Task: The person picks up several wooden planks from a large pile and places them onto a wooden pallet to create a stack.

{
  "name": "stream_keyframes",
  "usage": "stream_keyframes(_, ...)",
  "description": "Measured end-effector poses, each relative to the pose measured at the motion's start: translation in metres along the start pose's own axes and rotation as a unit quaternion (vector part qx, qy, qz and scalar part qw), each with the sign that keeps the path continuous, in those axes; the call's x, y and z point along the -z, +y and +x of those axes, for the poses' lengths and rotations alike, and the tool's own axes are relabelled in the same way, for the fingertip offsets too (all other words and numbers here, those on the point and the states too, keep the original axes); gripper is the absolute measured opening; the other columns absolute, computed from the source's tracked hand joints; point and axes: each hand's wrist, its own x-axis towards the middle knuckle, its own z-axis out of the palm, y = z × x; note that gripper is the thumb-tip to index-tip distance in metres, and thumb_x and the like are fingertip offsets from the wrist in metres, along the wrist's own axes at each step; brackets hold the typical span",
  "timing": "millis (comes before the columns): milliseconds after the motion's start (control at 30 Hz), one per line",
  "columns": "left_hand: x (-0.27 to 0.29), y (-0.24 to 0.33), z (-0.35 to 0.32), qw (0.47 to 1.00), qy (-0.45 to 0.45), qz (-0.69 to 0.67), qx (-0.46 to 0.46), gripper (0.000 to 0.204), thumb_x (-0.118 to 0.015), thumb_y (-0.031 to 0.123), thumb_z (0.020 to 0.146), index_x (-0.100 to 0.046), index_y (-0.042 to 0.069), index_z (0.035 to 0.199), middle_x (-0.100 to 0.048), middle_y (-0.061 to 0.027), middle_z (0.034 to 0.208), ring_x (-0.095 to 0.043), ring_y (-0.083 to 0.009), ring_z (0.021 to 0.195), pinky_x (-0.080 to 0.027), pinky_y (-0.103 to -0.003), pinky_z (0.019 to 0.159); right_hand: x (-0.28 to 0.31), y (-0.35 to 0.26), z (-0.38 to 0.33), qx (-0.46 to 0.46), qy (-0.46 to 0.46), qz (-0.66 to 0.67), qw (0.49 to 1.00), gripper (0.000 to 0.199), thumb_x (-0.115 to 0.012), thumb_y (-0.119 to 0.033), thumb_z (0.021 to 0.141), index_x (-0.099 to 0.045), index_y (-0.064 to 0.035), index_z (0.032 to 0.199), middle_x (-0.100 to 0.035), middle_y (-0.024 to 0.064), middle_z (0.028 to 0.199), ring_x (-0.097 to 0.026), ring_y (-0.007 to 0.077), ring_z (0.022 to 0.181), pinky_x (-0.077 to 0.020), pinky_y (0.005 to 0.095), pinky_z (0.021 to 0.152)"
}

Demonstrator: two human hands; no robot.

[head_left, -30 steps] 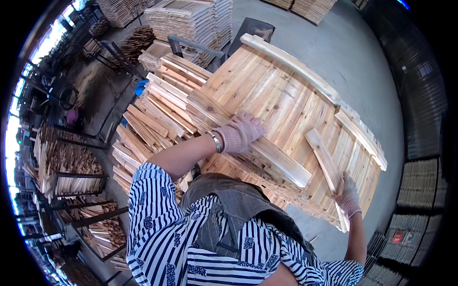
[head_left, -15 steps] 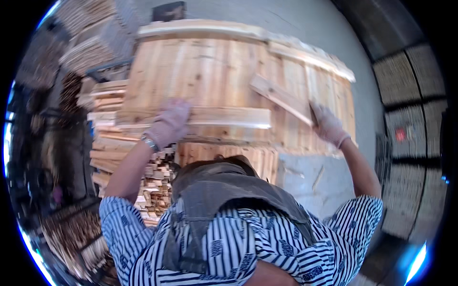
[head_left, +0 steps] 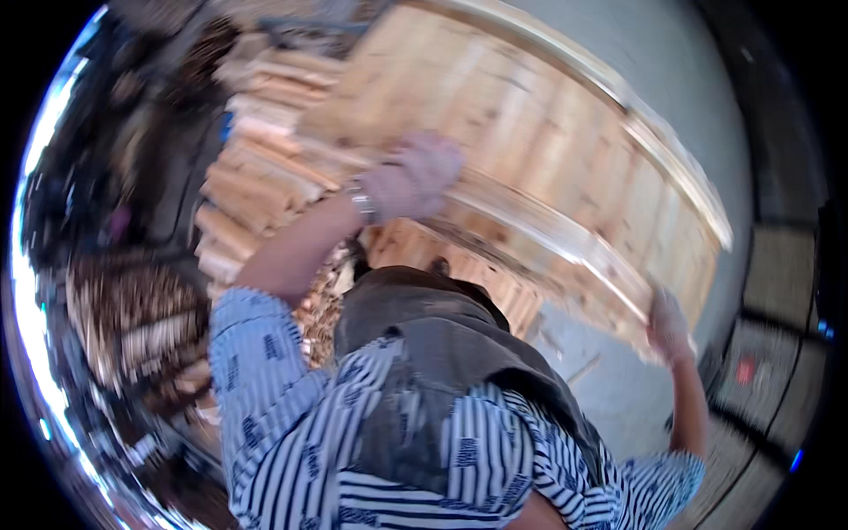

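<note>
Workshop floor (head_left: 609, 389); gloved hands (head_left: 415, 181) grip wooden pallet (head_left: 530, 168); plank stacks (head_left: 256, 177) beside.

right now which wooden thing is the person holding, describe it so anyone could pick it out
Above the stacks of loose planks is a big pale slatted wooden panel. The left hand and right hand grip its near edge. Only it is nailed together and tilted.

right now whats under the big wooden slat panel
Under the pale wooden slat panel a grey floor shows near the right hand; the rest is hidden by the panel.
</note>
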Motion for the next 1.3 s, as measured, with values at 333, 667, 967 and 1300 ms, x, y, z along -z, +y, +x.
stream_keyframes(333,-0.006,0.061,-0.072,0.864,0.449,-0.220,0.063,0.071,-0.076,0.041,0.085,-0.051,0.003,0.139,-0.059,-0.0162,0.126,-0.057,-0.0324,0.118,-0.045,-0.048,0.103,0.076,-0.251,0.030,0.232,-0.219,0.316,0.894,0.051,-0.078,-0.020,0.089,-0.057,-0.0016,0.132,-0.069,0.0117,0.112,-0.068,0.0203,0.100,-0.0547,0.0335,0.091)
stream_keyframes(667,-0.322,-0.013,-0.356,0.361,0.413,-0.430,0.717,0.038,-0.070,0.033,0.092,-0.059,0.002,0.112,-0.063,-0.0078,0.096,-0.059,-0.0244,0.085,-0.049,-0.039,0.079,-0.162,-0.498,0.149,0.201,-0.449,0.235,0.838,0.066,-0.049,-0.056,0.100,-0.059,0.0001,0.134,-0.065,0.0212,0.130,-0.060,0.0327,0.121,-0.0442,0.0372,0.105)
stream_keyframes(967,-0.460,-0.112,-0.490,-0.106,0.446,-0.563,0.687,0.046,-0.060,0.057,0.094,-0.049,0.016,0.078,-0.037,0.0036,0.062,-0.041,-0.0139,0.059,-0.036,-0.034,0.054,-0.241,-0.849,0.249,0.431,-0.412,0.149,0.789,0.096,-0.054,-0.067,0.094,-0.030,0.0051,0.153,-0.042,0.0296,0.153,-0.045,0.0383,0.141,-0.0340,0.0416,0.118)
stream_keyframes(1300,-0.603,-0.097,-0.486,-0.126,0.518,-0.576,0.620,0.080,-0.046,0.066,0.098,-0.044,0.003,0.148,-0.052,-0.0115,0.140,-0.052,-0.0241,0.123,-0.044,-0.039,0.104,-0.356,-1.041,0.310,0.198,-0.401,0.146,0.883,0.119,-0.081,-0.053,0.080,-0.008,-0.0013,0.159,-0.032,0.0272,0.159,-0.041,0.0379,0.144,-0.0385,0.0407,0.117)
